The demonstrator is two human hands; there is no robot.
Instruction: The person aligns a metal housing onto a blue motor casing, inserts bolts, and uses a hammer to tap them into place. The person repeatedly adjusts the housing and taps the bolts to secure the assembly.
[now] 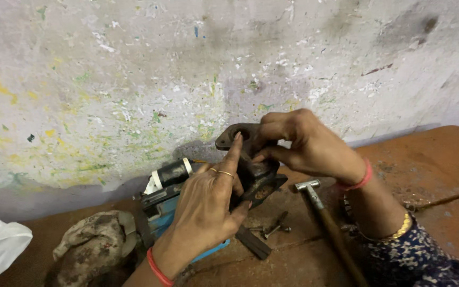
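A paint-spattered wall (pixel 134 79) stands behind the brown work surface (pixel 426 165). At centre, above that surface, I hold a dark cast-metal flanged part (pixel 253 178) in both hands. My left hand (pixel 208 207) supports its near side, index finger extended up to the flange opening. My right hand (pixel 298 141) is curled over the flange top, gripping it. A hammer (pixel 320 212) lies just right of the part; a loose bolt (pixel 276 228) rests below it.

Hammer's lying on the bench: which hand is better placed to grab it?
Right, probably. The right hand grips the top of the dark metal part, directly above the hammer, whose head lies beside that wrist. The left hand supports the part from the far side.
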